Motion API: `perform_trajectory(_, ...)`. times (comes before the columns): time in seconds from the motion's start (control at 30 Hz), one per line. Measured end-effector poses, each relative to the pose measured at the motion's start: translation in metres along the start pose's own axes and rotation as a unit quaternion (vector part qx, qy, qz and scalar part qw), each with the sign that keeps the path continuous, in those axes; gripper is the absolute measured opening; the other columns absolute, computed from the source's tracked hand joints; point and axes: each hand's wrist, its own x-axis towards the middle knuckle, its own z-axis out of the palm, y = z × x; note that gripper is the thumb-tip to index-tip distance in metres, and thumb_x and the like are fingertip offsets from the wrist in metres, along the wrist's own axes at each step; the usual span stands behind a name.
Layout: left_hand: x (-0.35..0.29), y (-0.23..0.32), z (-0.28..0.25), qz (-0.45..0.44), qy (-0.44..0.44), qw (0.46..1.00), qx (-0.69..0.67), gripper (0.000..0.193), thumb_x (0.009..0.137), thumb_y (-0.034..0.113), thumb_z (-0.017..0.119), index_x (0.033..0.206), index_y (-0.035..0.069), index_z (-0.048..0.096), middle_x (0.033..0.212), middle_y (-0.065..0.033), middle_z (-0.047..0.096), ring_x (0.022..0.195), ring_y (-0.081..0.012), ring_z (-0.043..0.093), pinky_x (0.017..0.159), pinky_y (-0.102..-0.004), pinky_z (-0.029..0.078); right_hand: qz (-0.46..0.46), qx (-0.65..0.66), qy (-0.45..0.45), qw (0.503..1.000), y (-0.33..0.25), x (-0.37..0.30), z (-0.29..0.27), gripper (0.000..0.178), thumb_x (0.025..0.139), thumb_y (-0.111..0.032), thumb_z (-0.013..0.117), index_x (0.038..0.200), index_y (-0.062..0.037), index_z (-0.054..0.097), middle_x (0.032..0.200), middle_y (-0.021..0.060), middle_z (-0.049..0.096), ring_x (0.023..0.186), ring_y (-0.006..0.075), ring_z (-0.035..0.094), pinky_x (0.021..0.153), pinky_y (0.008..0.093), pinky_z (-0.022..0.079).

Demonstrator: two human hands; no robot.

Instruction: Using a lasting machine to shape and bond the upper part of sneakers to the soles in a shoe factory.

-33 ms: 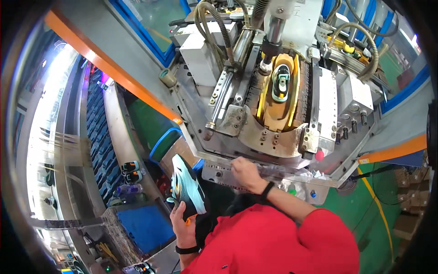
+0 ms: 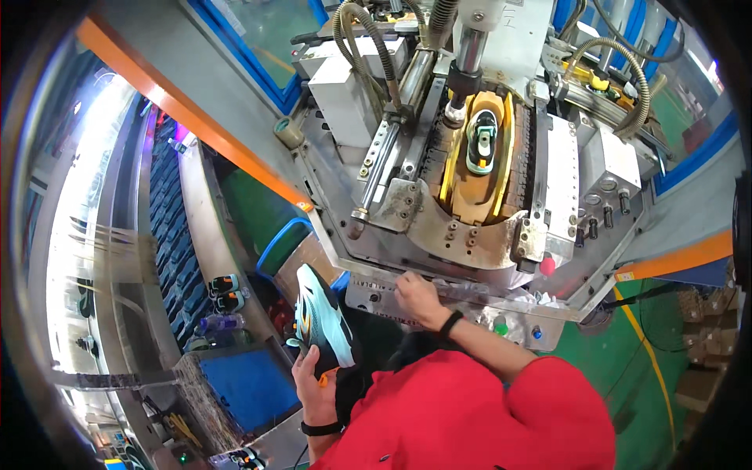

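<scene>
My left hand [image 2: 317,388] grips a sneaker [image 2: 323,321] with a light-blue and white side and a black part, its narrow end pointing up and away from me. The thumb lies along its near end; the other fingers are mostly hidden. My right hand [image 2: 421,301] is curled in a loose fist at the front panel [image 2: 376,304] of the machine, beside its front edge. Its fingertips are hidden, so I cannot see if anything is in them. Inside the machine, a second sneaker [image 2: 482,142], black, mint and white, sits in a yellow-sided mould [image 2: 470,200].
A green button [image 2: 501,325] and a blue button [image 2: 536,333] are on the panel to my right. At left runs a conveyor [image 2: 176,227], with dark shoes [image 2: 225,292] beside it. A blue mat [image 2: 247,388] lies nearer me. Cardboard boxes [image 2: 705,352] stand far right.
My right hand and forearm have shifted very slightly to the left. The left hand and its sneaker look the same.
</scene>
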Motion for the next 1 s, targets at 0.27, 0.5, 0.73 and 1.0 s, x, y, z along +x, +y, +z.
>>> perform_trajectory(0.27, -0.041, -0.012, -0.003, 0.016, 0.031, 0.999, 0.01, 0.018, 0.087, 0.017, 0.065, 0.102, 0.008, 0.063, 0.094, -0.0041, 0.067, 0.083, -0.0201, 0.066, 0.07, -0.0337, 0.053, -0.03, -0.031, -0.002, 0.999, 0.062, -0.011, 0.075, 0.011, 0.084, -0.018, 0.058, 0.094, -0.0143, 0.057, 0.097, 0.0083, 0.051, 0.098, 0.0295, 0.056, 0.065, 0.0461, 0.053)
perform_trajectory(0.5, -0.081, -0.014, -0.026, 0.069, 0.065, 0.995, -0.016, 0.024, 0.088, 0.011, 0.063, 0.11, 0.001, 0.062, 0.098, -0.0074, 0.067, 0.087, -0.0183, 0.066, 0.075, -0.0306, 0.052, -0.033, 0.014, -0.066, 0.997, 0.062, -0.009, 0.07, 0.023, 0.082, -0.024, 0.062, 0.101, -0.0117, 0.057, 0.099, 0.0164, 0.056, 0.094, 0.039, 0.056, 0.074, 0.051, 0.048)
perform_trajectory(0.73, -0.109, -0.071, -0.116, 0.031, 0.137, 0.988, -0.064, 0.022, 0.085, 0.007, 0.07, 0.104, -0.004, 0.067, 0.102, -0.0075, 0.067, 0.085, -0.0135, 0.063, 0.077, -0.0261, 0.05, -0.026, 0.035, -0.119, 0.992, 0.07, -0.004, 0.072, 0.016, 0.083, -0.019, 0.062, 0.091, -0.0042, 0.06, 0.089, 0.0157, 0.056, 0.085, 0.0345, 0.057, 0.076, 0.0432, 0.046)
perform_trajectory(1.0, -0.141, -0.16, -0.285, 0.006, 0.393, 0.849, -0.352, 0.017, 0.083, 0.007, 0.071, 0.094, -0.004, 0.064, 0.089, -0.0119, 0.066, 0.078, -0.0273, 0.068, 0.066, -0.0432, 0.058, -0.286, 0.175, -0.124, 0.934, -0.1, 0.082, 0.07, 0.012, 0.086, -0.009, 0.061, 0.091, 0.0018, 0.062, 0.084, 0.0111, 0.064, 0.077, 0.0202, 0.06, 0.074, 0.0328, 0.048)
